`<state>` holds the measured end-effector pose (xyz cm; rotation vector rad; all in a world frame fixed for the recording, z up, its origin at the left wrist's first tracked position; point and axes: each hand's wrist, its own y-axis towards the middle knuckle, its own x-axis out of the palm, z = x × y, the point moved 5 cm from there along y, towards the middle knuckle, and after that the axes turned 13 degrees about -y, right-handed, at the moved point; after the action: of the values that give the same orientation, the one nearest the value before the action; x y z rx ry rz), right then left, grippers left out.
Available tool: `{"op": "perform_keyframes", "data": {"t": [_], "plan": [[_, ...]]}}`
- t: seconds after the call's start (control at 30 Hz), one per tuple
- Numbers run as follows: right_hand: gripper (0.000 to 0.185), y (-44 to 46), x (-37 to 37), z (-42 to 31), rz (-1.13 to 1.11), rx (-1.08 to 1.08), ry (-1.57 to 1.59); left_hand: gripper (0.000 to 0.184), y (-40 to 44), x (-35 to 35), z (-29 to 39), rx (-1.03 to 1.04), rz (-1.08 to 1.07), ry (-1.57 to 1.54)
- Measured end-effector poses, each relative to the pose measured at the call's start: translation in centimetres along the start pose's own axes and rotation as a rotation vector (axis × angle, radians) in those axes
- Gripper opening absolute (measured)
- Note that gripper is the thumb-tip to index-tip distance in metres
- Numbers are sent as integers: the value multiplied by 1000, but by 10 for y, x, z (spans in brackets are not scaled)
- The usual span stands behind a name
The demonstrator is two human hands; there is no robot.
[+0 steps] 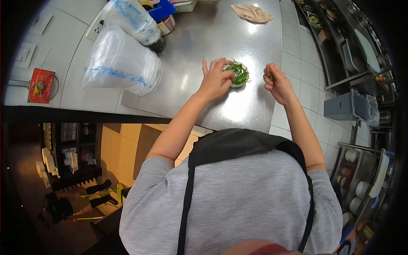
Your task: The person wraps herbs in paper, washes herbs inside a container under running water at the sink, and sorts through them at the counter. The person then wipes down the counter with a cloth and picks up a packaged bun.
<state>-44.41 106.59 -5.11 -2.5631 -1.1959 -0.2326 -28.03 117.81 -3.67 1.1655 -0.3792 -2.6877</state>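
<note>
A small clear bowl [238, 86] heaped with thin green cut stalks [241, 73], which look like chives, stands on the steel table. From its left side my left hand [217, 80] reaches round the rim. Thumb and forefinger curve about the bowl, while the little finger sticks out. To the right of the bowl, near the table's right edge, my right hand [278, 85] is raised with its fingers curled in. A bit of green stalk [272, 77] shows between those fingers; the rest is hidden in the hand.
Large rolls of clear plastic bags [123, 59] stand on the left of the steel table [191, 38]. A beige cloth [252, 13] lies at its far right. Beyond the right edge are a tiled floor, a grey bin [340, 106] and shelves [335, 46]. Another person [70, 204] is at lower left.
</note>
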Motion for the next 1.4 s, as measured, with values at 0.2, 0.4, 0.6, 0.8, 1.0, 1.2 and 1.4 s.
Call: {"op": "perform_keyframes", "data": {"t": [0.2,0.4,0.6,0.8,1.0,1.2,1.4], "plan": [[18,-1,12,3,24,25,-536,7,-6,6,5,9,5,-10],[25,-12,38,-11,9,-260,-1437,12,-10,1,4,-7,30,-21],[13,-12,34,-18,69,-460,-1388,18,-8,5,9,16,27,-38],[13,-11,29,-28,76,-381,-1259,15,-2,13,11,-19,9,-90],[14,-13,30,-36,68,-276,-1302,10,3,19,9,-65,-14,-148],[17,-17,38,-53,168,-607,-1317,9,6,19,11,-57,-30,-127],[14,-5,42,-51,25,-520,-1562,8,7,17,7,-107,-3,-202]]}}
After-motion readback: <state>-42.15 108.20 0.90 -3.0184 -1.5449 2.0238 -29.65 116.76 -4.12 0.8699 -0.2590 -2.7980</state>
